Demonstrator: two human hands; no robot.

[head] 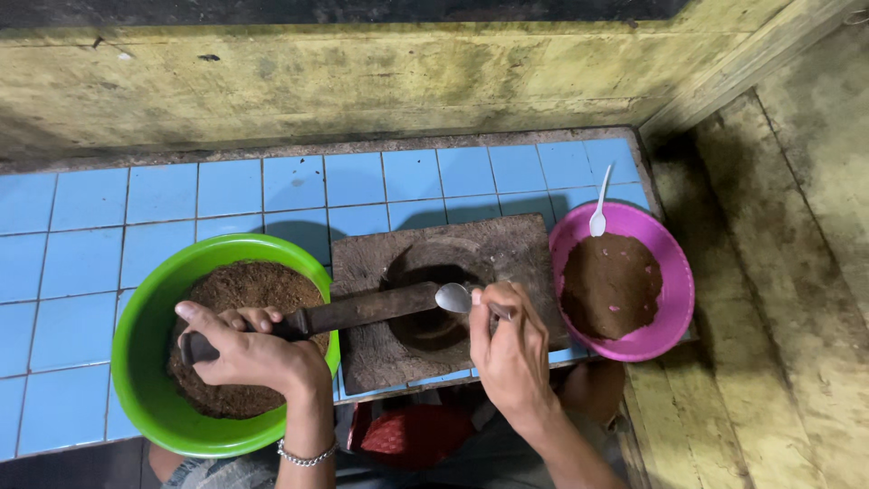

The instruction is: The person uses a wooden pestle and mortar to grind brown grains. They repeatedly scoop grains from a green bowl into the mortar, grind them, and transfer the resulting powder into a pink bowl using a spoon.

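Observation:
My left hand (255, 351) grips the handle end of a long dark wooden pestle (353, 313), which lies nearly level above a green bowl (145, 317) and reaches toward the hollow of a square wooden mortar block (507, 249). My right hand (509, 349) holds a metal spoon (454, 298); its bowl rests against the pestle's tip over the mortar's round hollow (434, 326). The green bowl holds coarse brown ground material (240, 288). A bracelet sits on my left wrist.
A pink bowl (674, 272) at the right holds finer dark brown powder, with a white plastic spoon (600, 204) leaning on its far rim. Everything stands on a blue tiled counter (181, 195) against a stained yellow wall. Red cloth (412, 433) shows below the counter edge.

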